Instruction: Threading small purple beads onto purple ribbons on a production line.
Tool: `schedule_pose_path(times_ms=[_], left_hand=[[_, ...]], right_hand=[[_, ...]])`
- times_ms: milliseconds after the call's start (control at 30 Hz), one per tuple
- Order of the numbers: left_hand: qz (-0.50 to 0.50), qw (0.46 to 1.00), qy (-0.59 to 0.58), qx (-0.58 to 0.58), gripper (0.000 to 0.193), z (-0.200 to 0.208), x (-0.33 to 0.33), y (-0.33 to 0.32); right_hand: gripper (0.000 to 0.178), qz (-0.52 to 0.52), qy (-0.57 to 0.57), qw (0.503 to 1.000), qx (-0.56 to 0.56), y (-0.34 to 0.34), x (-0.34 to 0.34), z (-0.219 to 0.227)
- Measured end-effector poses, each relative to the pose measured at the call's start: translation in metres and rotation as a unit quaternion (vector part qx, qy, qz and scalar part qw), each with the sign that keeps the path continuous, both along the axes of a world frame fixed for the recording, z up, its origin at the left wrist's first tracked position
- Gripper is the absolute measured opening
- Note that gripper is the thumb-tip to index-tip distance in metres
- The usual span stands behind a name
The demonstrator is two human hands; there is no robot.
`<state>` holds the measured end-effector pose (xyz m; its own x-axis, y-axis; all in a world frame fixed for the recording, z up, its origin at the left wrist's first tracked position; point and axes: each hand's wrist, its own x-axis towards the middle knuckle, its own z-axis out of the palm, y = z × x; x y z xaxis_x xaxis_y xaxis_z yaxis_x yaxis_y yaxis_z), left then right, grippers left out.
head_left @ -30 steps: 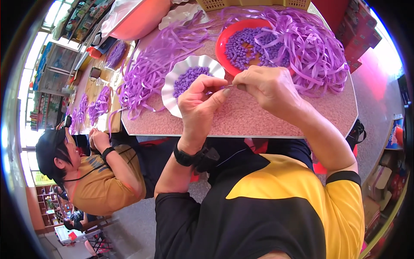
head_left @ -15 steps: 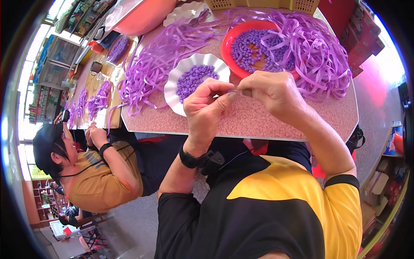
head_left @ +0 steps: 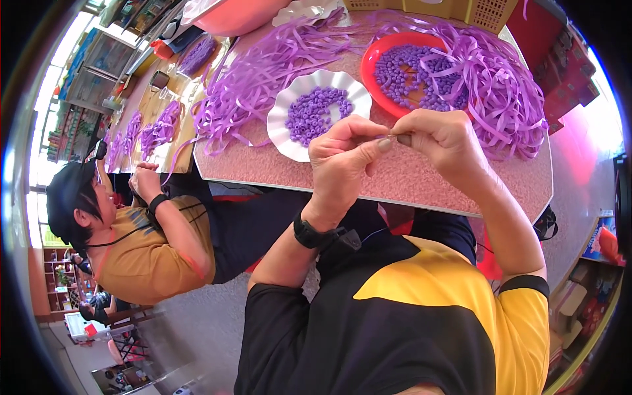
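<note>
Pink table [head_left: 263, 168]: left ribbon heap [head_left: 247, 99] and right ribbon heap [head_left: 510, 112], both lying loose. Red dish [head_left: 370, 82], white fluted dish [head_left: 279, 122]. Right hand [head_left: 441, 139], left hand [head_left: 345, 155]: fingertips pinched, nearly meeting, on a thin sliver between them, too small to identify. Purple beads [head_left: 309, 113]: plenty loose in both dishes; much apparently left. Finished portion: cannot tell.

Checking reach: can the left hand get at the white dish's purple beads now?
Likely yes: the left hand is right by the white dish, and most of its purple beads lie uncovered. The hand is pinched, though, so it would likely have to open first.
</note>
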<state>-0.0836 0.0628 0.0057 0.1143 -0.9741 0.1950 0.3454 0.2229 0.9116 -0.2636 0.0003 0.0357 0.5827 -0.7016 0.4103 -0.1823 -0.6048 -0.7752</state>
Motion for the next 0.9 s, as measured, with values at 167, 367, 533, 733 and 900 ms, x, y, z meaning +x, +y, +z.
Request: schedule_pose_path(times_ms=[167, 367, 533, 733, 900], left_hand=[[-0.01, 1.0, 0.009, -0.02, 0.012, -0.007, 0.002, 0.002], [0.035, 0.995, -0.078, -0.057, 0.013, -0.003, -0.001, 0.01], [0.046, 0.988, -0.128, -0.078, 0.014, -0.004, -0.002, 0.011], [0.04, 0.984, -0.153, -0.086, 0.015, -0.002, -0.002, 0.011], [0.02, 0.992, -0.123, -0.017, 0.018, -0.003, -0.003, 0.012]], right_hand=[[0.011, 0.009, -0.009, 1.0, 0.004, 0.004, -0.004, -0.006], [0.012, 0.017, -0.017, 1.0, -0.004, 0.006, -0.006, -0.005], [0.014, 0.04, -0.048, 0.998, 0.003, 0.004, -0.008, -0.01], [0.011, 0.046, -0.058, 0.995, 0.06, 0.005, -0.007, -0.009], [0.015, 0.016, -0.01, 0.996, 0.091, 0.01, -0.004, -0.01]])
